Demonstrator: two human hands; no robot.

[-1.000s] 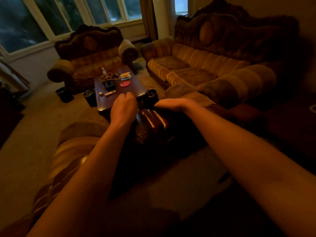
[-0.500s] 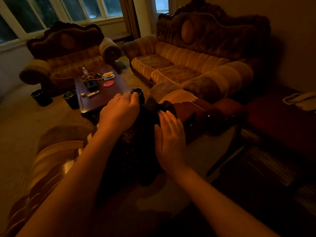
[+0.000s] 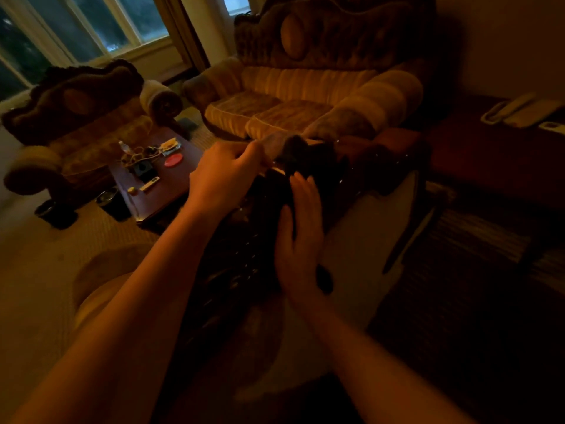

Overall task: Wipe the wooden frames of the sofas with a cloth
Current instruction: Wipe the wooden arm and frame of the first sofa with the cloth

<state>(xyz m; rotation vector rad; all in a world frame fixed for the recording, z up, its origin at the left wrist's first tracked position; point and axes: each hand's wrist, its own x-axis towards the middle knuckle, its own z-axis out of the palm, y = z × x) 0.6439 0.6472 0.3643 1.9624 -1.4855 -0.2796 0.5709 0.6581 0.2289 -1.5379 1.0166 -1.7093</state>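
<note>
dark cloth [image 3: 301, 157] draped lengthwise away

Both bare forearms reached forward from the bottom of the view, converging ahead. The left hand [image 3: 224, 175] was curled, knuckles up, its fingertips pinched together at the far side. The right hand [image 3: 301, 237] lay flat, back upward, fingers straight and pointing away.

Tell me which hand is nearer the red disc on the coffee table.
Left. The left hand sits just right of the red disc; the right hand is farther right and nearer the camera, on the dark cloth.
</note>
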